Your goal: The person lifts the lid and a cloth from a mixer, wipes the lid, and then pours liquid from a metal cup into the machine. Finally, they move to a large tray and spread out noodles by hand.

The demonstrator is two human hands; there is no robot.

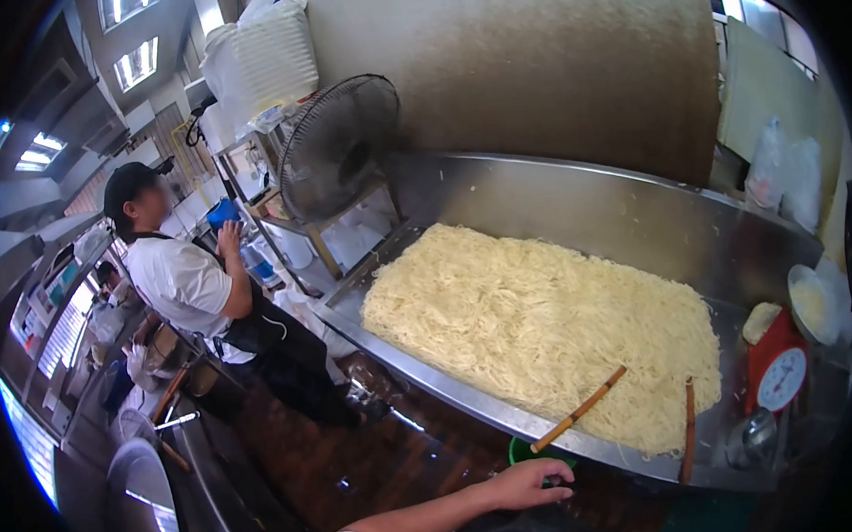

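My left hand reaches in from the bottom edge, beside the near rim of a long steel trough. Its fingers are curled round, with a small dark patch between them and the thumb that I cannot make out. Just behind it, a green container shows partly below the rim. Pale noodles lie spread in a thick layer in the trough. One wooden stick slants across the rim onto the noodles; a second stick lies further right. My right hand is out of view.
A red scale with a pale lump on top and a bowl stand at the trough's right end. A fan is behind the left end. A person in a black cap stands at the left; another person is farther back.
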